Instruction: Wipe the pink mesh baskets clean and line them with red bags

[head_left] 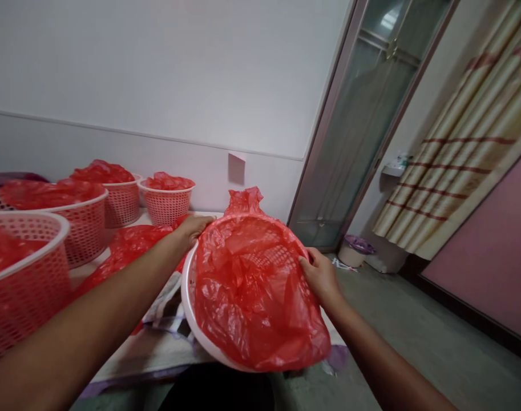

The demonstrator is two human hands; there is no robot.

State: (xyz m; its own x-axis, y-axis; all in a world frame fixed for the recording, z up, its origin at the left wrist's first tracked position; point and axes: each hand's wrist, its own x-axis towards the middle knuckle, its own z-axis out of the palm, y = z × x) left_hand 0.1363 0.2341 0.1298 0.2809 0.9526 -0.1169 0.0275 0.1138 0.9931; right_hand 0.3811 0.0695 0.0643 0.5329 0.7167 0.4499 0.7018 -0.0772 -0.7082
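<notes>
A round plastic basket (190, 311) with a pale rim is tilted toward me in front of my body. The red plastic bag (255, 291) lines its inside and folds over the far and right rim, while the left rim shows bare. My left hand (196, 227) grips the upper left rim, fingers partly hidden behind it. At the right rim, my right hand (320, 274) is closed over the edge with the bag under the thumb. More red bag film (132, 248) lies to the left, behind my left forearm.
Several bag-lined baskets (166, 202) stand on the left along the wall. A striped cloth (166, 308) lies on the covered surface below. To the right are a glass door (350, 125), a small bin (351, 254) on the floor and a hanging curtain (461, 154).
</notes>
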